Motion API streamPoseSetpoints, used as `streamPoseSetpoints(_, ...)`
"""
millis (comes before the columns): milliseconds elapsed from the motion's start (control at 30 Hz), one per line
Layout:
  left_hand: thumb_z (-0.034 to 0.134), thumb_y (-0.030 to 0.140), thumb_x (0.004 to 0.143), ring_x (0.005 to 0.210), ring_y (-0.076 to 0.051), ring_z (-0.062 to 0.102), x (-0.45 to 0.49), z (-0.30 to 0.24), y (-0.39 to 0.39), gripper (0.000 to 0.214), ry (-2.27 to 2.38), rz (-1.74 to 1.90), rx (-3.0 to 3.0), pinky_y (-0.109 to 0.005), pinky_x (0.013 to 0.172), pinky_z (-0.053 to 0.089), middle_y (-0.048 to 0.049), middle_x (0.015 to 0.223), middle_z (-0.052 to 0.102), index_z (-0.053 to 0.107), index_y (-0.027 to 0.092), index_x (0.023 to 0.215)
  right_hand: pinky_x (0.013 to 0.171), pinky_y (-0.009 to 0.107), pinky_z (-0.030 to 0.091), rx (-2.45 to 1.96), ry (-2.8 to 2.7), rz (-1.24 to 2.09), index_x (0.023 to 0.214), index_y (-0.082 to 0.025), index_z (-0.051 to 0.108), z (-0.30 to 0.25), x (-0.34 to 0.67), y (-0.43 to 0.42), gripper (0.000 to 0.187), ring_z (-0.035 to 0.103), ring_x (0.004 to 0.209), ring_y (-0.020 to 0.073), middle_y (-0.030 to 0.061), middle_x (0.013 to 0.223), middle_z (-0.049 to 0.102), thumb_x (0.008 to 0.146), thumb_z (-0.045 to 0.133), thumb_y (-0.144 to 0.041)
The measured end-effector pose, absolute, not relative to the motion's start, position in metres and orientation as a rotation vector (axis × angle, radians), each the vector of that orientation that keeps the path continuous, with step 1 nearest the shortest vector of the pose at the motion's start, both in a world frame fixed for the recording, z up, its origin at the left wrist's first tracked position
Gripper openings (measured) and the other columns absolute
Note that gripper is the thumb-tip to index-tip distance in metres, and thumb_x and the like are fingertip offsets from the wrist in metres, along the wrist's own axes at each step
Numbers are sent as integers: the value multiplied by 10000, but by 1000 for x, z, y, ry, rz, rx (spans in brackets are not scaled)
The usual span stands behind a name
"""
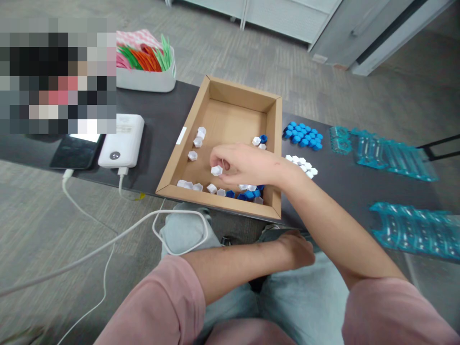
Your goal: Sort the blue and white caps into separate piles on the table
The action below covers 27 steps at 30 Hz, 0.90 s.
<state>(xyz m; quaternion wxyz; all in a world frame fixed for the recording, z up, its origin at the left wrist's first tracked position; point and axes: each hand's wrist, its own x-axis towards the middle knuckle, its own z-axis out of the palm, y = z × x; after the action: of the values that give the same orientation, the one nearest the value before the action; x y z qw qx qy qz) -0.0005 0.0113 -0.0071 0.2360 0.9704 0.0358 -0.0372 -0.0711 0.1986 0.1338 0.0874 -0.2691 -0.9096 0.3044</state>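
ok so your right hand (239,163) is reaching into the cardboard box (233,115) w/ thumb & fingers closed in a pinch on one white hex cup (216,170); it's held over the box floor, roughly mid-width & toward your side; your left hand (298,249) is down by your lap, past the near edge of the table (345,187), fingers look curled in, can't tell if there's anything in it.

inside the box you've got loose white cups (197,143) by the left wall & more along the near wall, plus some blue hex cups (247,195) bunched in the near right corner; a couple more white ones & a blue sit by the right wall, beyond your wrist.

just outside on the right there's a blue cluster (303,134) w/ a white cluster (305,166) nearer you, partly behind your arm; clear teal plastic trays (391,155) lie further right; power bank (122,141) & phone (77,151) are off left.
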Motion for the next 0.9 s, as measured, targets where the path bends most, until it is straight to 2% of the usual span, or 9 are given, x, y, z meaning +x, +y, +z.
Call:
streamPoseSetpoints(67, 688, 48, 1029, 895, -324, 852, -5, 1, 13, 315, 124, -163, 2640, -438, 729, 571, -235, 1018, 894, 960, 181, 943, 847, 370, 547, -876, -2530, 987, 1134, -257, 744, 144, -45, 196, 162, 678, 915, 219, 24, 1016, 779, 1011, 845, -284)
streamPoseSetpoints(133, 702, 62, 1042, 900, -289, 849, -11, 8, 15, 284, 120, -192, 2623, -416, 753, 551, -223, 1038, 892, 951, 172, 961, 831, 365, 577, -948, -2335, 1036, 1164, -274, 737, 151, -13, 193, 267, 686, 911, 212, 15, 1009, 763, 1024, 898, -436)
streamPoseSetpoints(267, 748, 66, 1038, 917, -253, 839, -22, 15, 17, 220, 114, -169, 2630, -392, 807, 520, -211, 1055, 885, 940, 168, 1008, 800, 402, 645, -1128, -2008, 970, 1204, -325, 737, 152, 60, 180, 521, 729, 922, 238, 32, 1086, 773, 923, 1006, -673)
streamPoseSetpoints(333, 733, 68, 1065, 933, -248, 840, -26, 15, 17, 232, 117, -155, 2632, -378, 811, 497, -210, 1058, 884, 940, 170, 1041, 810, 450, 683, -1226, -1879, 892, 1215, -350, 745, 145, 96, 170, 572, 771, 972, 280, 47, 1118, 789, 887, 1019, -731)
streamPoseSetpoints(500, 738, 109, 1102, 980, -257, 851, -29, 13, 16, 201, 122, -166, 2632, -373, 816, 477, -206, 1149, 899, 937, 139, 1112, 982, 571, 739, -1429, -1609, 765, 1117, -356, 694, 110, 165, 136, 545, 854, 1172, 363, 62, 1154, 861, 863, 1018, -714)
streamPoseSetpoints(667, 774, 95, 1059, 985, -265, 827, -28, 8, 14, 201, 198, -147, 2606, -377, 873, 467, -171, 1193, 915, 940, 166, 1148, 1045, 535, 728, -1615, -1475, 714, 1073, -337, 603, 74, 192, 105, 580, 889, 1156, 333, 80, 1165, 923, 869, 980, -727)
streamPoseSetpoints(900, 844, 114, 1013, 971, -270, 816, -28, 2, 13, 182, 245, -142, 2598, -366, 892, 455, -165, 1176, 918, 950, 176, 1147, 1066, 558, 679, -1741, -1564, 511, 996, -319, 719, 61, 187, 85, 337, 854, 1237, 368, 124, 1282, 920, 975, 882, -613)
